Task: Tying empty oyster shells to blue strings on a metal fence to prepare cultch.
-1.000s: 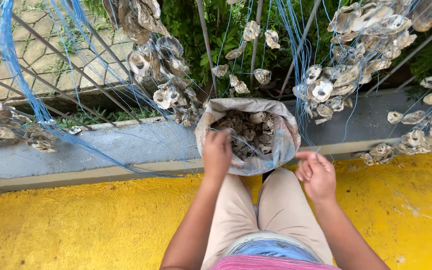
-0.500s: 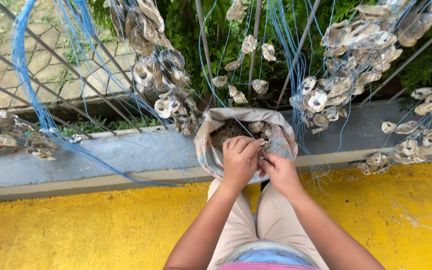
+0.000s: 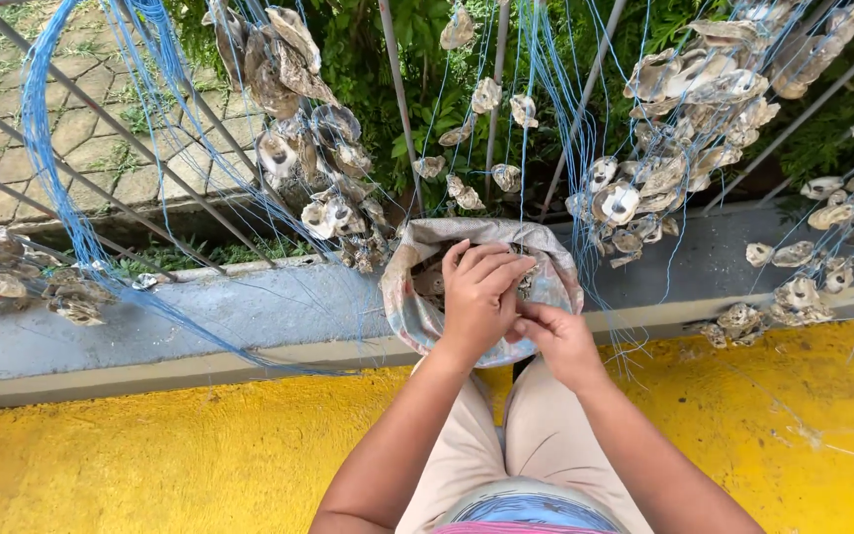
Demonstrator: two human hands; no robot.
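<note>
Working at mid-frame, the left hand [image 3: 479, 297] and right hand [image 3: 557, 336] meet over the open grey woven sack of oyster shells [image 3: 417, 307], fingers pinched narrow on something small I cannot make out; threading onto a blue string [image 3: 536, 109] seems the step in hand.

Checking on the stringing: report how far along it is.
Done: many shell strings already hang on blue cords along the railing. In hand: left hand and right hand meet over the open sack, small piece hidden. Left: shells remain in the sack.
</note>
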